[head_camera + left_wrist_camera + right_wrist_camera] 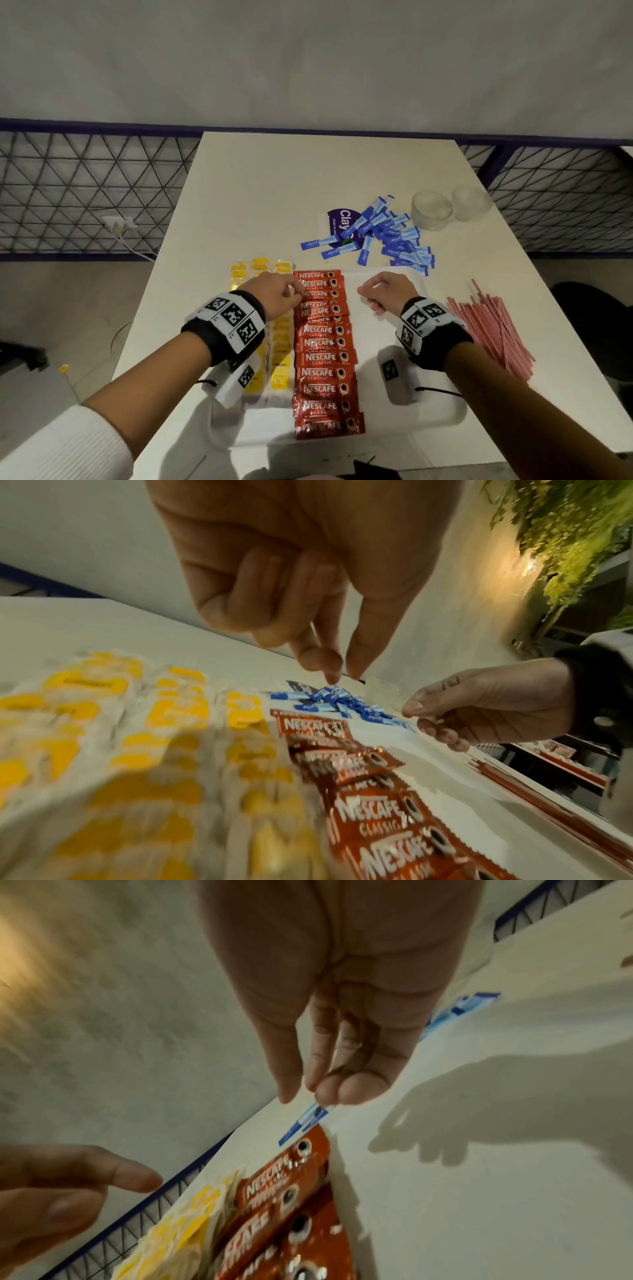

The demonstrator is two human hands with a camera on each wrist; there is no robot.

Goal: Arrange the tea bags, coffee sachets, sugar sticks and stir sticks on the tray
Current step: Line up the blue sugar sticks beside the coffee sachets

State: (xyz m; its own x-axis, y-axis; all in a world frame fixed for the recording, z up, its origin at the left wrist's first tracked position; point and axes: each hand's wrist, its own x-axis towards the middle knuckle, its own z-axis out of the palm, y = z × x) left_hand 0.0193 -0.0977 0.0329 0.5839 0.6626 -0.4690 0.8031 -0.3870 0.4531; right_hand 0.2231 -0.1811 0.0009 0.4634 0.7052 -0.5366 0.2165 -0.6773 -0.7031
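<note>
Yellow tea bags (281, 356) left of centre on the white tray (442, 416). Red coffee sachets (323, 356) in a column beside them; the left hand (277, 294), fingers curled, hangs over the top sachets, apparently holding nothing. Right hand (385, 291) loosely curled over bare tray. Coffee step seems near done; next likely the blue sugar sticks (387, 236), upper centre, then the pink stir sticks (493, 329), right. White table (274, 192); mesh railing (85, 192) behind.

White table (274, 192) against pale wall (308, 51); blue lattice railing (85, 192); perhaps foliage (565, 534) nearby.
</note>
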